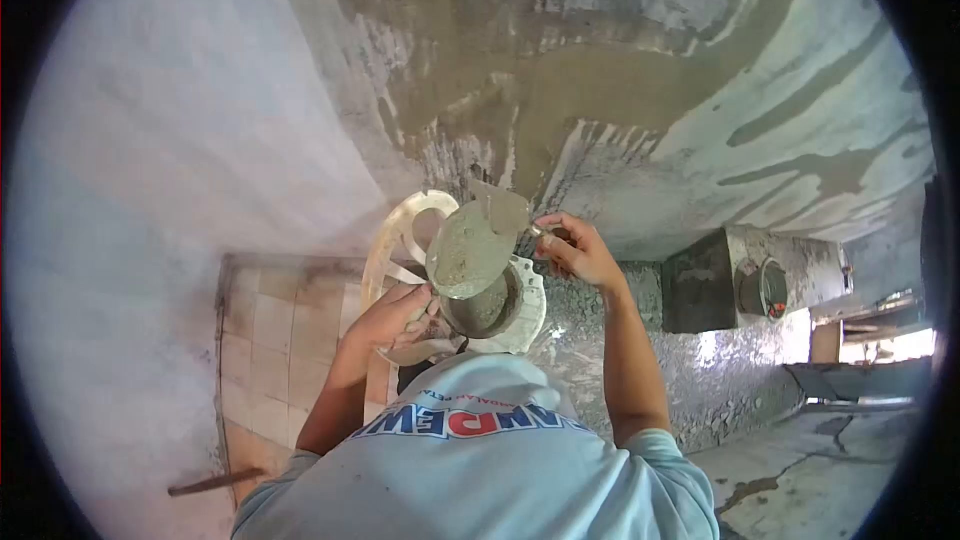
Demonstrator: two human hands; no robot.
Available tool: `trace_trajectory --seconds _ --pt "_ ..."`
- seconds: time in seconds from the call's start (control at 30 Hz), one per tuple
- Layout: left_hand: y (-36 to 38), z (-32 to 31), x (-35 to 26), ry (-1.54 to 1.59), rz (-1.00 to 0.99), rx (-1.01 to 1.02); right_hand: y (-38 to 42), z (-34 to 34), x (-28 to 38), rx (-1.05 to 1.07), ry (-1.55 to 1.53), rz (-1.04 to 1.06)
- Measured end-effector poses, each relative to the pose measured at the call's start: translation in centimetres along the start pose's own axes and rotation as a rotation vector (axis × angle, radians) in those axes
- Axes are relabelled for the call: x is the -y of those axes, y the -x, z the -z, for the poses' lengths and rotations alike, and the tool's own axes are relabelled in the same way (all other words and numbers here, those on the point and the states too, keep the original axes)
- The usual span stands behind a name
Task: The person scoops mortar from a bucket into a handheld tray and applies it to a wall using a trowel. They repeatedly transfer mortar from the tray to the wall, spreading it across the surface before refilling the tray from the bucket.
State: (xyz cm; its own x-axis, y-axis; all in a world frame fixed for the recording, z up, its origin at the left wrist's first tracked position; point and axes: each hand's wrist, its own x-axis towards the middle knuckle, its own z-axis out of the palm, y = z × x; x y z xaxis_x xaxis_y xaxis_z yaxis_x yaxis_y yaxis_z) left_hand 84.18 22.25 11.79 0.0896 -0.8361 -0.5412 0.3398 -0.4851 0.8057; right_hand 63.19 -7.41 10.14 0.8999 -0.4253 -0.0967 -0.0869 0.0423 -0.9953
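My left hand (398,316) is closed on the near edge of a rounded, mortar-covered plate (465,255), which is tilted. My right hand (582,252) grips the handle of a trowel (503,208). The trowel's blade, coated in grey mortar, lies over the upper right edge of the plate. Below the plate is a bucket (512,318) with grey mortar inside, partly covered by the plate. A pale plastic chair (392,240) is around and under the bucket; my body hides its near side.
Ahead is a wall (600,80) with wet and dry patches of plaster. A block-like ledge (705,285) stands at the right, bearing a small container (772,288). Tiled floor (275,330) and a stick (215,482) are at the left. Rough grey ground (690,380) lies at the right.
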Motion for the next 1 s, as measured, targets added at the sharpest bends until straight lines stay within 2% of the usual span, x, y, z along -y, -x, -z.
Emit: trace_trajectory --seconds 0.2,0.27,0.37,0.4,0.53,0.63,0.7,0.83,1.0 --pt "-0.9 2.2 -3.1 -0.114 0.148 0.127 -0.6 0.1 -2.2 0.092 -0.011 0.019" --pt "-0.6 1.7 -4.6 -0.190 0.170 0.089 -0.3 0.0 -2.6 0.128 -0.112 0.000" --pt "-1.7 2.8 -3.5 -0.097 0.181 0.135 0.0 -1.0 -2.9 0.120 -0.149 -0.016" --pt "-1.9 2.7 -3.1 -0.124 0.183 0.060 0.6 -1.6 -3.0 0.061 -0.113 -0.037" --pt "-4.0 1.2 -0.7 -0.102 0.098 -0.194 1.8 -2.6 -3.8 0.124 -0.312 -0.154" --pt "-3.6 0.3 -1.6 0.064 0.106 -0.100 3.0 -3.5 -4.7 0.045 -0.473 -0.302" --pt "-4.3 -0.5 -0.1 0.203 0.065 -0.104 3.6 -4.1 -5.8 0.081 -0.602 -0.306" --pt "-5.1 -2.2 0.5 0.241 -0.009 -0.168 4.9 -5.9 -4.0 0.062 -0.816 -0.279" --pt "-5.1 -3.5 0.5 0.306 0.008 -0.229 4.2 -6.4 -0.3 0.024 -0.763 -0.237"
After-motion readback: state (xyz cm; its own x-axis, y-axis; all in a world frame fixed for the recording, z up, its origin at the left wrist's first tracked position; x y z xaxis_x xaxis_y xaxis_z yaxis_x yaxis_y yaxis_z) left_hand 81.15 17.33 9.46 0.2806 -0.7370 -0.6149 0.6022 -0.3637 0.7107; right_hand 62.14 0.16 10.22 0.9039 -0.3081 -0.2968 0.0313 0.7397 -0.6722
